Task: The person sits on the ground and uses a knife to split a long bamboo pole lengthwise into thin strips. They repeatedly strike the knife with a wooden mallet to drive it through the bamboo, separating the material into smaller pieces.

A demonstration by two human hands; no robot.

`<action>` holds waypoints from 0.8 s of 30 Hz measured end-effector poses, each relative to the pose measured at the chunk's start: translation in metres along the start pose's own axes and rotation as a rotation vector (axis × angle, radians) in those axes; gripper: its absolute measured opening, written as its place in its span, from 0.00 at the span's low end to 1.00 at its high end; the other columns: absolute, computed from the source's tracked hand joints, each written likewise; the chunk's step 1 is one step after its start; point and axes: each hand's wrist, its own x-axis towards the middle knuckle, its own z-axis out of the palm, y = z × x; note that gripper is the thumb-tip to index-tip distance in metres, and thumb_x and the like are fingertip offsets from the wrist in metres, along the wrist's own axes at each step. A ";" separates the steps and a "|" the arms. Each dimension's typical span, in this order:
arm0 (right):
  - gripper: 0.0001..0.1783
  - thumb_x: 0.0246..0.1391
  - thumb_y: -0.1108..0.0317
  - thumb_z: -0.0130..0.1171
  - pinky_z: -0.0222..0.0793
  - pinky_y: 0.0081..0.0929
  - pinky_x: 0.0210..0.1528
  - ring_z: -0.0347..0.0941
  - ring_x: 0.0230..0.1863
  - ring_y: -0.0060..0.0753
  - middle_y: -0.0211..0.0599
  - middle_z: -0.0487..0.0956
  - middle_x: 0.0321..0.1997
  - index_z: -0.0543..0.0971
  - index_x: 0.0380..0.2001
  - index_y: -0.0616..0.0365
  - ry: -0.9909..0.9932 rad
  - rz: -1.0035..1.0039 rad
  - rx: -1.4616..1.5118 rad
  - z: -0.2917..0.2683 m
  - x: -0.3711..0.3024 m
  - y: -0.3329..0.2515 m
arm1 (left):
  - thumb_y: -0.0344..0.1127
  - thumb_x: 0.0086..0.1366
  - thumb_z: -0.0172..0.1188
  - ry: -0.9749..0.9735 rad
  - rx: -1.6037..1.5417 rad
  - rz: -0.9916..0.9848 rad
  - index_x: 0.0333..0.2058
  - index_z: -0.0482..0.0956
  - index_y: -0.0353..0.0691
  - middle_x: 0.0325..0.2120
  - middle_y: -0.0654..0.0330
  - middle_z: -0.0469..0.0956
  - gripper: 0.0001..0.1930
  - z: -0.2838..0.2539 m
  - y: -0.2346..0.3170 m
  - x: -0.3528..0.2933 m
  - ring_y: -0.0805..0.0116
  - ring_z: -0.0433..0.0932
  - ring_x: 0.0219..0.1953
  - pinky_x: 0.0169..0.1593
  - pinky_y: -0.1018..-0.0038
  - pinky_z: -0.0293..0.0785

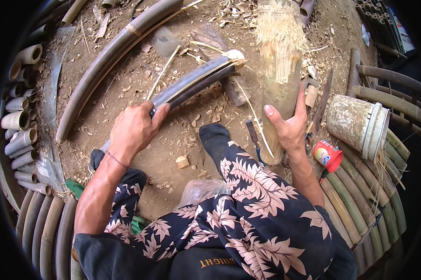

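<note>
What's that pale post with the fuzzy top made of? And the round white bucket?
The pale, fuzzy post looks like rough wood, maybe bamboo: stringy fibres show. The round white bucket seems plastic: dull, dirt-smeared, with a ridged rim.

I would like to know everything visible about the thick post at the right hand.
The thick post looks wooden, tan to greenish, roughly cylindrical. Toward its far end the surface is frayed into straw-coloured fibres; nearer the person it is smoother. It points away from the person; the right hand touches its right side.
</note>
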 end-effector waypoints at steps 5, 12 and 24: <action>0.55 0.48 0.57 0.73 0.65 0.34 0.64 0.71 0.60 0.40 0.53 0.72 0.60 0.52 0.69 0.73 -0.025 0.006 0.014 0.001 0.004 -0.001 | 0.59 0.69 0.53 -0.009 -0.006 -0.007 0.31 0.81 0.33 0.25 0.38 0.80 0.29 0.008 -0.008 0.001 0.37 0.81 0.32 0.41 0.50 0.76; 0.56 0.48 0.56 0.72 0.66 0.35 0.64 0.72 0.60 0.43 0.55 0.73 0.60 0.52 0.70 0.69 -0.051 -0.043 0.021 0.017 0.003 0.000 | 0.58 0.70 0.54 0.000 -0.029 0.026 0.30 0.82 0.33 0.24 0.37 0.79 0.28 0.014 -0.020 0.001 0.37 0.81 0.32 0.39 0.50 0.77; 0.58 0.44 0.49 0.73 0.69 0.43 0.64 0.74 0.60 0.56 0.62 0.71 0.64 0.54 0.73 0.57 -0.172 -0.118 -0.436 0.045 0.006 0.018 | 0.55 0.70 0.54 0.022 0.030 0.046 0.30 0.81 0.34 0.23 0.37 0.79 0.25 0.029 -0.029 0.009 0.35 0.80 0.32 0.38 0.49 0.76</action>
